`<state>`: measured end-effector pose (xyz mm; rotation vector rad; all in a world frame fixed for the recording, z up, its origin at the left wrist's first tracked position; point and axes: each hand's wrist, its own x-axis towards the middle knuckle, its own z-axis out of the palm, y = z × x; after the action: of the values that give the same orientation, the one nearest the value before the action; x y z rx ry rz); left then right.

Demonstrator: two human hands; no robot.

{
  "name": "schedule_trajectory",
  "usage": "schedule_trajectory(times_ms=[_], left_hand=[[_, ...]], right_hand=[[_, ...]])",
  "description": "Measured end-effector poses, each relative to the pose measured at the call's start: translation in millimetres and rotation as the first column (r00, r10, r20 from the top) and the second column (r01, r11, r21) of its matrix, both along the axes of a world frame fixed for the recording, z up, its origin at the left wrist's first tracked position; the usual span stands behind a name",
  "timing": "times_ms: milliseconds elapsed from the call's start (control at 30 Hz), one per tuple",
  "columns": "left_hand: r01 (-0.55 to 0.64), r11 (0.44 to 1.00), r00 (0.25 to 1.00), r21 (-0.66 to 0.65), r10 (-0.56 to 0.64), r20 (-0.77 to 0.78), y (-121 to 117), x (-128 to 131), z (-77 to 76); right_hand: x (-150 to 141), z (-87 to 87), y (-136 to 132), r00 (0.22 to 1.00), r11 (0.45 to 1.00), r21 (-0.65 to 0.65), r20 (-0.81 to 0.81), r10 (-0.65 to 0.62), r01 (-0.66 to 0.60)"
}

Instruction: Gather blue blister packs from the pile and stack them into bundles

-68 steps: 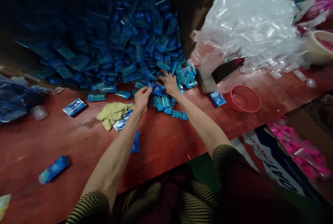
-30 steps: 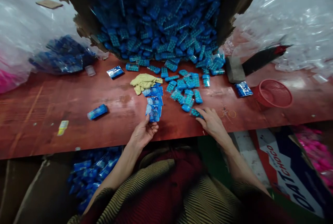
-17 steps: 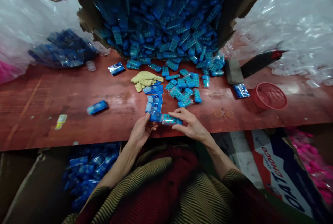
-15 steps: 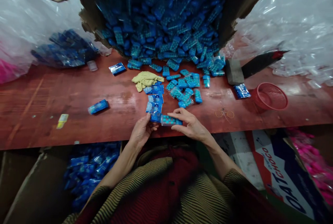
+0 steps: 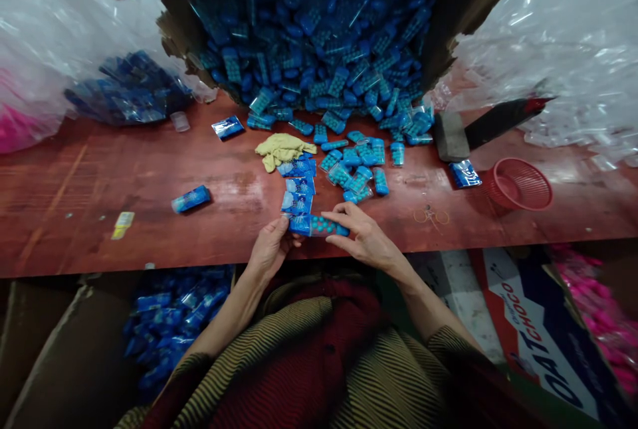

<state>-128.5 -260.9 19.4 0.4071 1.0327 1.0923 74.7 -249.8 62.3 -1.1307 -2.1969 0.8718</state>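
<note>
Near the table's front edge, my left hand point(image 5: 273, 243) pinches a blue printed sleeve point(image 5: 300, 224) between thumb and fingers. My right hand point(image 5: 366, 236) grips a clear container of turquoise balls point(image 5: 323, 225) with a blue cap, held lying sideways. The container's left end meets the sleeve's right end; how far it is inside I cannot tell. More flat blue sleeves point(image 5: 298, 202) lie in a row just beyond, partly under a crumpled yellow cloth point(image 5: 283, 149). Several filled containers point(image 5: 359, 176) lie loose to the right of that row.
A torn cardboard box point(image 5: 448, 50) heaped with filled containers stands at the back. A sleeved container point(image 5: 192, 199) lies at left. On the right are a red basket point(image 5: 521, 183) and a grey block point(image 5: 451, 137). Below the table, blue packs point(image 5: 169, 323) fill a box.
The container in my right hand has come up against the blue sleeve, its clear end now overlapped at the sleeve's opening. The view has shifted slightly.
</note>
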Motion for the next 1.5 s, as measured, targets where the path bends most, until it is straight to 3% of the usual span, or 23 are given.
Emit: schedule_trajectory(times_ms=[200, 433, 600, 733, 833, 933, 1033, 1133, 1267, 1333, 1400, 1500], left_hand=[[-0.027, 0.999, 1.000, 0.022, 0.027, -0.007, -1.1, -0.6, 2.3], [-0.063, 0.998, 0.998, 0.024, 0.063, -0.026, -1.0, 0.4, 2.8], [-0.166, 0.986, 0.986, 0.018, 0.166, -0.031, 0.6, 4.4, 5.0], [-0.112, 0.991, 0.989, -0.077, 0.119, 0.089, 0.9, 9.2, 7.6], [-0.133, 0.983, 0.980, -0.124, 0.149, 0.133, 0.2, 11.5, 7.1], [-0.112, 0.981, 0.980, -0.156, 0.136, 0.146, 0.8, 9.1, 5.7], [-0.066, 0.979, 0.983, -0.193, 0.097, 0.157, 2.6, 5.8, 6.1], [-0.077, 0.981, 0.982, -0.176, 0.105, 0.155, 4.2, 7.3, 8.7], [-0.040, 0.992, 0.984, -0.119, 0.059, 0.165, 5.9, 10.2, 12.7], [-0.001, 0.993, 0.982, -0.116, 0.023, 0.185, 6.6, 8.4, 13.8], [0.033, 0.991, 0.977, -0.133, -0.004, 0.213, 6.8, 5.5, 13.8], [0.053, 0.988, 0.968, -0.142, -0.015, 0.252, 5.9, 3.1, 12.1]], right_hand=[[-7.5, -1.9, -5.8, 0.998, 0.994, 0.091, 0.018, -0.055, 0.053], [-15.0, -8.9, -9.9, 0.996, 0.992, 0.097, -0.043, -0.081, 0.084], [-28.9, -29.9, -16.1, 0.987, 0.981, 0.134, -0.098, -0.128, 0.141], [-45.0, -51.3, -24.5, 0.967, 0.930, 0.265, -0.074, -0.243, 0.254], [-53.0, -57.1, -29.5, 0.958, 0.914, 0.287, -0.094, -0.272, 0.287], [-51.5, -50.6, -30.2, 0.963, 0.964, 0.163, -0.203, -0.176, 0.210], [-46.0, -43.3, -28.2, 0.923, 0.990, -0.078, -0.360, -0.135, 0.115], [-46.9, -44.6, -28.4, 0.851, 0.943, -0.279, -0.434, -0.295, 0.184], [-55.1, -49.1, -30.1, 0.745, 0.844, -0.444, -0.443, -0.499, 0.301], [-56.0, -48.1, -27.6, 0.690, 0.797, -0.571, -0.496, -0.527, 0.198], [-54.3, -45.9, -22.6, 0.636, 0.747, -0.665, -0.570, -0.520, 0.015], [-51.4, -45.2, -14.6, 0.572, 0.723, -0.674, -0.657, -0.491, -0.153]])
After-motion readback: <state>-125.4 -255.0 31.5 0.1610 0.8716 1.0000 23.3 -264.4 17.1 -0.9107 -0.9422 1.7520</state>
